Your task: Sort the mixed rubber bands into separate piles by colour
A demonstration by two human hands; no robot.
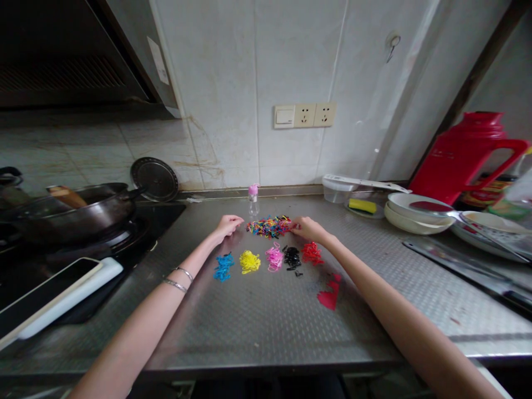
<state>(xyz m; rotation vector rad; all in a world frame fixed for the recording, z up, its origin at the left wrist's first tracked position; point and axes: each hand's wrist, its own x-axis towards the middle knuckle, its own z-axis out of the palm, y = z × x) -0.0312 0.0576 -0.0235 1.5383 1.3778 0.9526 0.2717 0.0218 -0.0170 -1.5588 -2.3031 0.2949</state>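
One mixed heap of small bands sits far-centre on counter, between left hand and right hand. Right touches heap's edge, left just beside; whether fingers grip anything, can't tell. Light fingertip pinches should limit tangling; best keep off blue pile, yellow pile, pink pile, black pile, red pile. Bottle limits far side; near edge well apart, leaving forearm room.

Small loose bands in a mixed heap: multicoloured
Small band piles: blue, yellow, pink, black, red
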